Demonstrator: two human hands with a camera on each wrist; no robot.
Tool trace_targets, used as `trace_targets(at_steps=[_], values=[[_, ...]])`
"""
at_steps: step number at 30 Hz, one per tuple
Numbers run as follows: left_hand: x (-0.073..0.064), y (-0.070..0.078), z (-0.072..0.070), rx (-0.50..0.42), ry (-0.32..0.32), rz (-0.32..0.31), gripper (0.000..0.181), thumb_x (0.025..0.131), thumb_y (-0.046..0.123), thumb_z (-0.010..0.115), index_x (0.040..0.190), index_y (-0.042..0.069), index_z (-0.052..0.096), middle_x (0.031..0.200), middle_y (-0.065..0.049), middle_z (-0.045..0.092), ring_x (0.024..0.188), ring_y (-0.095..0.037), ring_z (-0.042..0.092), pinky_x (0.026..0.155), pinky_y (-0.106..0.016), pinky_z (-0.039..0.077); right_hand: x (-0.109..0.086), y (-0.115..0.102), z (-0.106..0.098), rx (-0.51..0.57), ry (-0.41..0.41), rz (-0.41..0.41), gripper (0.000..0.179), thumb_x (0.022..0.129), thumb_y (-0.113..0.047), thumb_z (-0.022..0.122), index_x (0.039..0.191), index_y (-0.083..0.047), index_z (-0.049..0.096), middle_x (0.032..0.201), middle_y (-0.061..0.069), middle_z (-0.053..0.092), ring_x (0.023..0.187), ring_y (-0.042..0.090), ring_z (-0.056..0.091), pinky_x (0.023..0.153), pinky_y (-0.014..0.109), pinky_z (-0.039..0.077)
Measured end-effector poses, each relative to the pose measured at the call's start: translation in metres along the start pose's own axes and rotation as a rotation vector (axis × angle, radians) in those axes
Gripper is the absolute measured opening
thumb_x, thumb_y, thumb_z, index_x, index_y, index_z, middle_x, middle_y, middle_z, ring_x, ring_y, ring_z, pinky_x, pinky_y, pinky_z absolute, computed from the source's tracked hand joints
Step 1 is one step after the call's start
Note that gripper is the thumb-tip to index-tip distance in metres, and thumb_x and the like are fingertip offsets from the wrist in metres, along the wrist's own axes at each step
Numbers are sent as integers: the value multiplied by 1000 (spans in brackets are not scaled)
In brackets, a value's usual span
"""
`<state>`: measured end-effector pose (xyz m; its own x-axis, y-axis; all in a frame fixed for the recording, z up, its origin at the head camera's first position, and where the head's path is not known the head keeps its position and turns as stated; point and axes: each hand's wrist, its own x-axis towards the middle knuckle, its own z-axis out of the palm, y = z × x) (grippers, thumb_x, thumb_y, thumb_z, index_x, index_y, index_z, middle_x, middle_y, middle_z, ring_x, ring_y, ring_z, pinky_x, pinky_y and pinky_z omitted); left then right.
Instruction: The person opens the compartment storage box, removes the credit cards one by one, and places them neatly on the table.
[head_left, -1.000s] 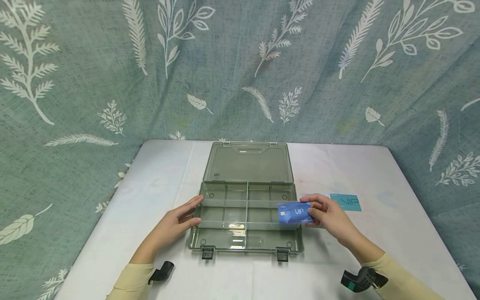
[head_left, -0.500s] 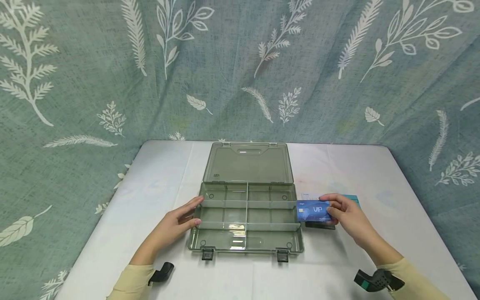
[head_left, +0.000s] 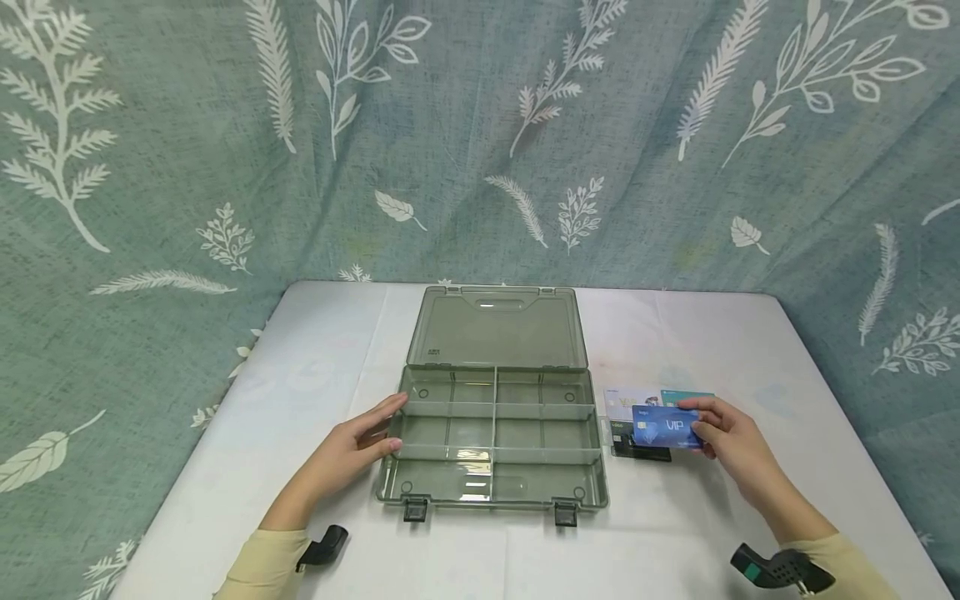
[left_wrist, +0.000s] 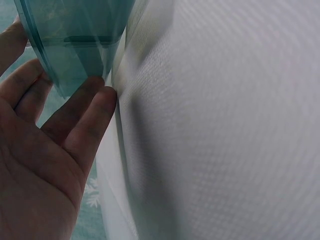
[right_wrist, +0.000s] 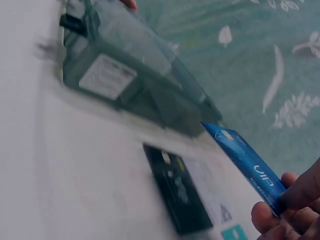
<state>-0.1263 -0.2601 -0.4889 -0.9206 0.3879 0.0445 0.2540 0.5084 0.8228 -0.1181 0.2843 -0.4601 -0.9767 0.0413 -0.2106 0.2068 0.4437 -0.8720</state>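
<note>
My right hand (head_left: pixel 731 437) pinches a blue VIP card (head_left: pixel 663 427) by its right end, thumb on top. In the head view this card overlaps the cards on the table to the right of the box. A black card (right_wrist: pixel 179 192), a pale card (head_left: pixel 624 402) and a teal card (head_left: pixel 678 397) lie there close together, partly covered. My left hand (head_left: pixel 348 446) rests its fingertips against the left side of a grey-green see-through compartment box (head_left: pixel 492 452). The left wrist view shows those fingers (left_wrist: pixel 92 120) extended along the box wall (left_wrist: pixel 75 50).
The box's lid (head_left: pixel 497 325) lies folded back behind it. Dividers split the inside into several compartments, and two latches (head_left: pixel 566 512) hang at the front edge. A white cloth (head_left: pixel 337 333) covers the table. Behind stands a green leaf-patterned curtain (head_left: pixel 465 167).
My right hand has carried the blue card rightward, from over the box's right compartments to over the cards beside it. The black and pale cards have come into view. My left hand stays put.
</note>
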Motion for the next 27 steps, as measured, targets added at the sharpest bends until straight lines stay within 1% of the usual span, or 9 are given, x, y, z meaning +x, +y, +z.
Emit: trace_targets(at_steps=[4, 7, 11, 14, 19, 21, 23, 27], values=[[0, 1, 0, -5, 1, 1, 67, 97, 28, 71, 157, 18, 42, 165, -7, 30, 146, -29, 37, 114, -39, 40, 1, 12, -7, -25, 15, 34, 38, 105, -3, 44, 142, 3, 50, 129, 26, 58, 87, 14, 55, 65, 27, 56], [0, 1, 0, -10, 0, 2, 67, 97, 27, 71, 157, 19, 42, 165, -7, 30, 146, -29, 37, 115, -38, 40, 3, 21, -12, -31, 23, 56, 38, 105, -4, 43, 142, 4, 49, 132, 28, 55, 91, 15, 55, 66, 27, 58], [0, 0, 0, -13, 1, 4, 67, 97, 27, 70, 157, 20, 42, 165, -7, 30, 146, -29, 37, 114, -39, 40, 7, 33, -19, -37, 33, 81, 39, 106, -4, 42, 143, 4, 47, 133, 29, 53, 92, 14, 54, 66, 26, 58], [0, 0, 0, -10, 1, 5, 67, 97, 27, 70, 157, 20, 42, 165, -7, 30, 145, -29, 39, 114, -39, 41, 9, 40, -24, -35, 37, 98, 39, 106, -4, 41, 144, 4, 46, 128, 26, 54, 90, 13, 53, 65, 25, 57], [0, 0, 0, -3, 2, 6, 67, 97, 27, 70, 157, 20, 42, 165, -6, 31, 144, -29, 40, 114, -39, 40, 11, 48, -28, -42, 45, 107, 38, 105, -2, 42, 141, 6, 47, 111, 15, 59, 79, 12, 54, 60, 25, 53], [0, 0, 0, -2, 3, 3, 67, 97, 27, 70, 157, 20, 42, 165, -6, 31, 144, -29, 40, 114, -40, 40, 11, 50, -30, -59, 48, 102, 38, 104, -1, 42, 140, 6, 47, 107, 12, 59, 76, 13, 54, 58, 26, 52], [0, 0, 0, 2, 3, 0, 67, 97, 28, 70, 157, 21, 42, 165, -6, 31, 145, -29, 39, 114, -40, 40, 11, 51, -31, -75, 50, 98, 38, 103, -1, 41, 140, 6, 48, 107, 13, 58, 75, 13, 54, 57, 25, 51], [0, 1, 0, 6, 2, -2, 67, 97, 28, 70, 157, 20, 42, 165, -7, 30, 145, -29, 39, 115, -41, 40, 11, 53, -31, -129, 49, 75, 38, 101, -2, 41, 138, 5, 50, 109, 18, 56, 78, 15, 53, 57, 24, 51]])
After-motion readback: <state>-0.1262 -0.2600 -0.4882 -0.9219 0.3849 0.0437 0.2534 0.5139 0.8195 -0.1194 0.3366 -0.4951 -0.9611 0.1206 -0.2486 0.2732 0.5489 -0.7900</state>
